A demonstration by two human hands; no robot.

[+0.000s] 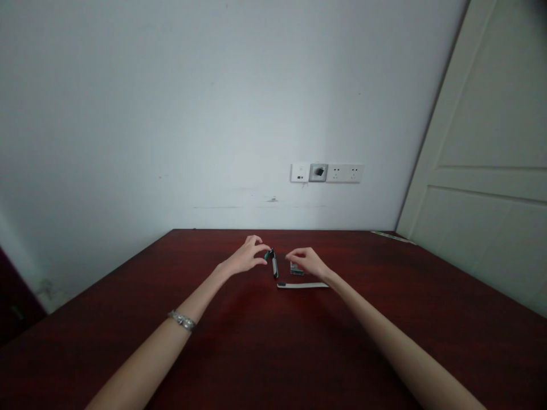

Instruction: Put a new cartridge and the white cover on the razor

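Presently, both hands work just beyond the strap

The strap (pixel 303 285), pale with one dark end, lies flat on the dark red table (pixel 256 353), and its dark end points to the left. Beyond this end of the strap, and close to it, is the bar (pixel 274 265), which has a light face and dark edges; it is long and thin, and I cannot tell if it stands tilted or lies down.

The left hand (pixel 247 256) is beyond the strap and to its left. Its thumb and forefinger are apart at the tips, with a small green piece (pixel 267 255) between them, just beside the bar. I cannot tell if the fingers are clamped on this piece, or if they touch the bar. A silvery bracelet (pixel 182 320) is around the left wrist, nearer than the strap.

The right hand (pixel 309 261) is beyond the strap, above a small clear box (pixel 297 270), and hides part of it. The thumb and fingers are together at the tips; whether something thin is between them, I cannot tell. The right forearm passes over the right end of the strap.

Well beyond the strap, the sockets (pixel 327 173) are on the pale wall (pixel 192 114)
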